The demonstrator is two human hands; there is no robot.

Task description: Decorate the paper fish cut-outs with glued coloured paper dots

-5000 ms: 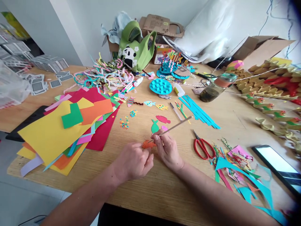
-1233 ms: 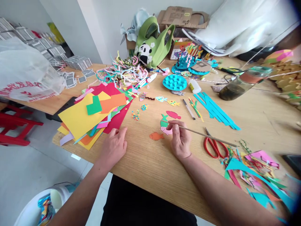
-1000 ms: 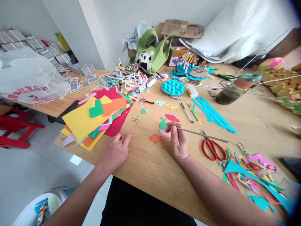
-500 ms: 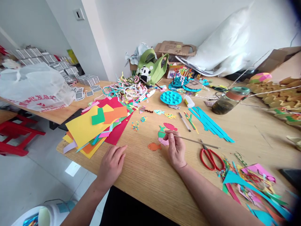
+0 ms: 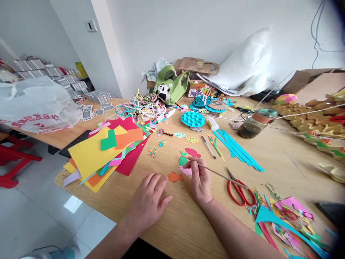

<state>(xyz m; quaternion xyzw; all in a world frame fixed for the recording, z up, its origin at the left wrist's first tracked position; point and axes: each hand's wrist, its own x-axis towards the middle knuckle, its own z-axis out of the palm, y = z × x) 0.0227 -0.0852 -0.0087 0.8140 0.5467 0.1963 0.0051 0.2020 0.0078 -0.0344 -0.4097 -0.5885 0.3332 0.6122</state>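
Observation:
My right hand (image 5: pixel 198 181) pinches a thin brownish stick (image 5: pixel 222 175) between thumb and fingers, its long end slanting down to the right. Just beyond those fingers lie paper fish: a red fish (image 5: pixel 193 152), a green fish (image 5: pixel 182 159) and a pink fish (image 5: pixel 185 170), partly covered by the hand. An orange fish (image 5: pixel 175 176) rests between my hands. My left hand (image 5: pixel 148 202) is open over the table, thumb apart from the fingers, holding nothing; its fingertips are close to the orange fish. Red-handled scissors (image 5: pixel 241 190) lie right of my right hand.
Coloured paper sheets (image 5: pixel 91 149) are piled at left, with paper scraps (image 5: pixel 288 223) at right. Blue strips (image 5: pixel 238 151), a pen (image 5: pixel 208 146), a blue dimpled disc (image 5: pixel 192 119) and a glass jar (image 5: pixel 256 124) stand or lie farther back. A green panda bag (image 5: pixel 172 86) is near the wall.
My left hand has moved right, toward the orange fish, and its thumb has spread. The right hand still pinches the stick. The view has tilted up and shifted slightly.

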